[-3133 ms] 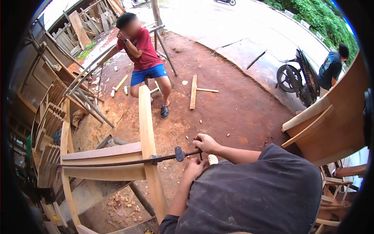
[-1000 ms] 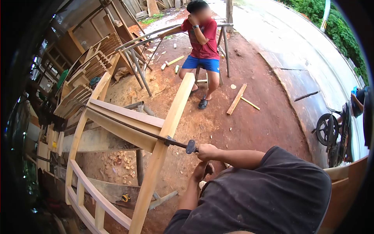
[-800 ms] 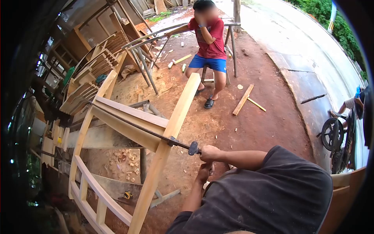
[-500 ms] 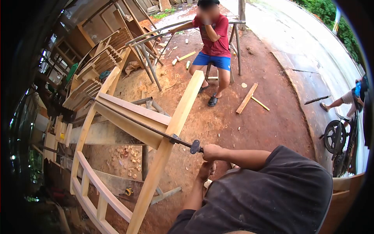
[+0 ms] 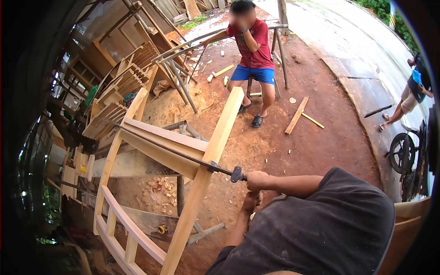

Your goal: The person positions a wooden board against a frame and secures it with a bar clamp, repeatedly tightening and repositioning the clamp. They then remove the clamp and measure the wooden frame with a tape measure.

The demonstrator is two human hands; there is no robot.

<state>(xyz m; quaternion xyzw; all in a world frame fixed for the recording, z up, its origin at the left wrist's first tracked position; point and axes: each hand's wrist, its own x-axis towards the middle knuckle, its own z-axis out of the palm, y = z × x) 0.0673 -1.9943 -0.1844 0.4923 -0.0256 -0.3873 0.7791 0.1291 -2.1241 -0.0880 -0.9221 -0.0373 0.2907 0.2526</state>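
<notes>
A long dark bar clamp (image 5: pixel 236 174) spans a pale wooden frame (image 5: pixel 199 195), its bar running beside the crosspiece to the far curved rail. My right hand (image 5: pixel 257 180) is wrapped round the near end of the clamp, just behind its dark metal plate. Below it, my left hand (image 5: pixel 253 200) is closed close to the right hand; what lies inside its fingers is hidden. A lower curved rail (image 5: pixel 133 223) with short uprights joins the frame at the bottom.
A person (image 5: pixel 254 43) sits ahead beside a wooden trestle (image 5: pixel 181 89). Another person (image 5: pixel 415 87) is at the right near a wheeled machine (image 5: pixel 403 153). Wood pieces (image 5: pixel 297 115) lie on the dirt; a tape measure (image 5: pixel 162 228) is below the frame. Stacked wooden parts (image 5: pixel 110 114) stand left.
My view has shifted, so the scene sits slightly farther right and lower. Both hands keep their places at the clamp. More of the person at the right shows now.
</notes>
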